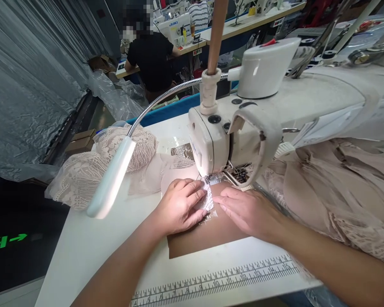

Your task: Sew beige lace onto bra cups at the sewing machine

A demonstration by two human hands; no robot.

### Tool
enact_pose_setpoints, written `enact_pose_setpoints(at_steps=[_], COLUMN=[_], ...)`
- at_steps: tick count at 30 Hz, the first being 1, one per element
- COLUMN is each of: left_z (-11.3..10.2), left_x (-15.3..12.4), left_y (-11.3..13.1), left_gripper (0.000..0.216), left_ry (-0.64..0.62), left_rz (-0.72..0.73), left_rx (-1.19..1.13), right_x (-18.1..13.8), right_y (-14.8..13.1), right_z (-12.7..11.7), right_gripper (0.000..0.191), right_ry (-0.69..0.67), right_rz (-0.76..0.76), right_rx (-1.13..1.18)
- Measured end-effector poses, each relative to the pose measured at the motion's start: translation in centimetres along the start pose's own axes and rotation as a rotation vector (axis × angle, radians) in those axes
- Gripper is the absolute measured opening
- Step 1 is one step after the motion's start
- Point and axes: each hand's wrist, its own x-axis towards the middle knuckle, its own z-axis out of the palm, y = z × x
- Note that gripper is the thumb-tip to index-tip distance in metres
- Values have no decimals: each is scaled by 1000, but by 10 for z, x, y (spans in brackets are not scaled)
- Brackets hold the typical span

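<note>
Under the presser foot of a white sewing machine (208, 143) lies a small piece of light lace fabric (208, 198), brightly lit near the needle. My left hand (182, 204) rests flat on its left side, fingers stretched and thumb toward the near edge. From the right, my right hand (246, 209) has its fingers drawn together, with the tips at the lace's right edge; its thumb is hard to make out. Beneath both hands is a brown sheet (205, 245) on the white table (99, 256). Sheer pale fabric (176, 175) continues behind my left hand.
A lamp (112, 179) on a bendable metal neck hangs left of the machine. Bundled lace (128, 147) lies at the back left, and beige garments (310, 179) are heaped right. A printed ruler (217, 283) runs along the front edge. A person in black (150, 59) sits beyond.
</note>
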Motion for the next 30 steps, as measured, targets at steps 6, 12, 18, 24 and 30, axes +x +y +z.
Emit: enact_pose_setpoints(at_steps=[6, 12, 18, 24, 30], left_z=[0, -1, 4, 7, 5], left_x=[-2, -3, 4, 9, 10], left_y=[5, 7, 7, 5, 5], left_gripper=[37, 31, 28, 32, 32], left_ry=[19, 19, 70, 14, 19], left_rz=[19, 16, 0, 9, 21], left_rx=[-34, -23, 27, 121, 135], right_x=[1, -2, -3, -2, -1], right_y=[-3, -3, -4, -7, -8], right_z=[-5, -2, 1, -2, -4], right_gripper=[28, 28, 27, 26, 25], right_ry=[-23, -43, -102, -78, -103], right_rz=[-22, -104, -105, -90, -69], right_rx=[39, 9, -38, -19, -22])
